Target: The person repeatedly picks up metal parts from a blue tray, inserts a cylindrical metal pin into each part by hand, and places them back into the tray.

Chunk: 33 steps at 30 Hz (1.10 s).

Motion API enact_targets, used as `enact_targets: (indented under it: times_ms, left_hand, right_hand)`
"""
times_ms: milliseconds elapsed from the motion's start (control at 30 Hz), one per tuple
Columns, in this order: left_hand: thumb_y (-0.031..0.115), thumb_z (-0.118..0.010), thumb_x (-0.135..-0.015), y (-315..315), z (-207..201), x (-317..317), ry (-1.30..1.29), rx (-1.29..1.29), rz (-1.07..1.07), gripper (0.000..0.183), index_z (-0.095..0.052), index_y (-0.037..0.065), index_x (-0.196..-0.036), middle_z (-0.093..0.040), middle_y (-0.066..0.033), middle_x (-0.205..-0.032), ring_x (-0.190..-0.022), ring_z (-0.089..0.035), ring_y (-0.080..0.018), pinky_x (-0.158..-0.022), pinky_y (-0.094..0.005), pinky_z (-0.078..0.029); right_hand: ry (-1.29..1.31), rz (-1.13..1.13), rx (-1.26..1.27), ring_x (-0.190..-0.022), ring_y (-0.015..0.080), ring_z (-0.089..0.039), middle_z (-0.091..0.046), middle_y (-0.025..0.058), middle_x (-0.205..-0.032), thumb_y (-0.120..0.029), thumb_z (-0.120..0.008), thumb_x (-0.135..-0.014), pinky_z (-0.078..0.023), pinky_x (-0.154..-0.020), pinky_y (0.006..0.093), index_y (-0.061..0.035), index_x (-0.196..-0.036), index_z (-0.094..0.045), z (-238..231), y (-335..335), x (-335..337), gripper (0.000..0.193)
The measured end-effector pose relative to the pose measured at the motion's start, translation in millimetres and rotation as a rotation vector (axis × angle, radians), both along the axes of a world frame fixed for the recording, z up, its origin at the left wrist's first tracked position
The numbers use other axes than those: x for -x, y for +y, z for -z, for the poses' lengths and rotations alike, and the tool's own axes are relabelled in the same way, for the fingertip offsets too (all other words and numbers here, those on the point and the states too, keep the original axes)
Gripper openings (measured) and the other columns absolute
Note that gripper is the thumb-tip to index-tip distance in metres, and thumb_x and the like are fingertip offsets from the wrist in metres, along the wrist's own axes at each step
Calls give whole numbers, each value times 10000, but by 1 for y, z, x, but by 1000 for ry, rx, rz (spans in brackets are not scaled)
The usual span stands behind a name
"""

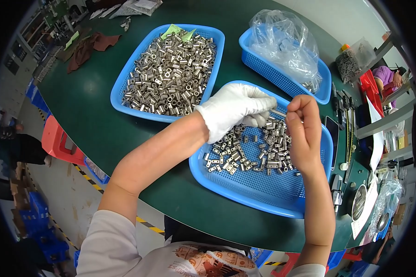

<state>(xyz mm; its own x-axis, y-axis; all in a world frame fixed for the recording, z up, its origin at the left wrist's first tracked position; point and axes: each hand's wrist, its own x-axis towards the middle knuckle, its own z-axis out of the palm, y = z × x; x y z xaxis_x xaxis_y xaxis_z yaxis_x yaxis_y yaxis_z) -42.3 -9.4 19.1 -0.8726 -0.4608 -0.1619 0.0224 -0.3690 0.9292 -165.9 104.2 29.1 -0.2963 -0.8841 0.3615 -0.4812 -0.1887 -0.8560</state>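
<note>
My left hand [238, 108], in a white glove, is over the far side of a blue perforated basket [245, 198]. Its fingertips are pinched together, and what they hold is hidden. Close by on the right, my bare right hand [305, 131] has its thumb and index finger curled together. A thin shiny metal piece [278, 112] shows between the two hands; which hand grips it I cannot tell. Below them in the basket lie many small metal blocks [238, 152] with holes, spread loosely.
Back left, another blue basket [117, 94] is heaped with short metal cylinders [171, 74] and green paper slips [172, 30]. A third basket [263, 64] at the back right holds a clear plastic bag [286, 41]. Hand tools and a phone [331, 138] lie along the right.
</note>
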Motion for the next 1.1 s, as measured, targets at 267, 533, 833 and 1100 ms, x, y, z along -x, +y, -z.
enact_targets:
  times_ms: [267,533,833,1100]
  left_hand:
    - [196,-567,-787,1,1,-3,-20,17,10,211,-557,-7,-846,-541,-39,-713,-605,-500,-82,-566,-187,-418]
    - [178,-572,-783,-1,2,2,-18,7,26,194,-559,-10,-830,-546,-48,-711,-604,-507,-87,-554,-191,-424]
    - [160,-559,-784,-4,4,-11,104,-85,-30,220,-548,-26,-902,-576,-90,-740,-630,-558,-130,-538,-213,-448]
    - [116,-610,-716,9,2,-2,134,11,-35,129,-581,-9,-736,-553,-51,-600,-502,-519,-103,-456,-200,-420]
  right_hand:
    - [-53,-25,-28,-591,61,-352,-400,3,-682,-21,-397,-803,-318,-536,197,-20,-878,-410,2,1,0,76]
    - [-32,-6,-24,-610,73,-363,-406,9,-693,-38,-396,-820,-329,-551,207,-23,-893,-402,8,1,2,75]
    - [-205,-61,-4,-588,42,-344,-369,-8,-756,-41,-405,-807,-301,-499,172,-52,-909,-379,7,-8,-3,106]
    - [492,84,157,-621,93,-315,-351,24,-722,-86,-376,-815,-288,-563,204,-17,-861,-412,7,9,-4,91]
